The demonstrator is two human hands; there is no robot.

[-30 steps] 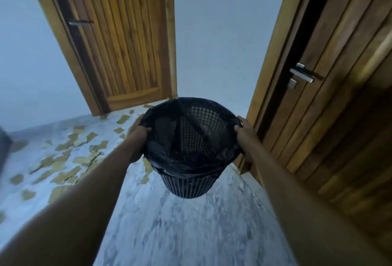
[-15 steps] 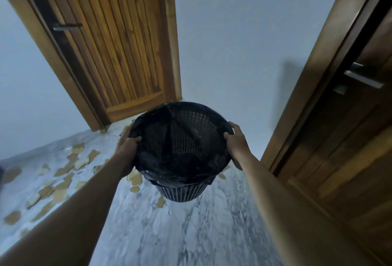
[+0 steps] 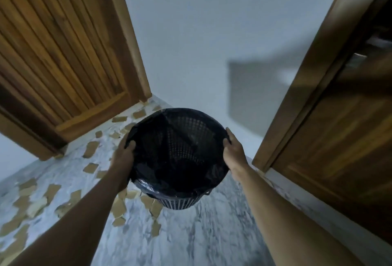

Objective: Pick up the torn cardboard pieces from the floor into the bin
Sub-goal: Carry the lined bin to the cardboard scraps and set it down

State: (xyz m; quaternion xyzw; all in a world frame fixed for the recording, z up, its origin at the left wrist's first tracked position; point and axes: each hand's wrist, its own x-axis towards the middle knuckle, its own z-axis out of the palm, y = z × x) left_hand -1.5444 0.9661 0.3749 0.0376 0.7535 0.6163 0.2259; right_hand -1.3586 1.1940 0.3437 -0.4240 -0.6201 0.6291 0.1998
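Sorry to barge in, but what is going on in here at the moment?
A person grips a black mesh bin, lined with a dark bag, by its rim: the left hand on one side, the right hand on the other. It seems lifted off the marble floor. Torn cardboard pieces lie scattered on the floor to the left, near a wooden door. Neither hand holds any of them.

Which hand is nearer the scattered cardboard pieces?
Left. The left hand grips the bin rim, over the cardboard pieces; the right hand grips the opposite rim, across the bin from them.
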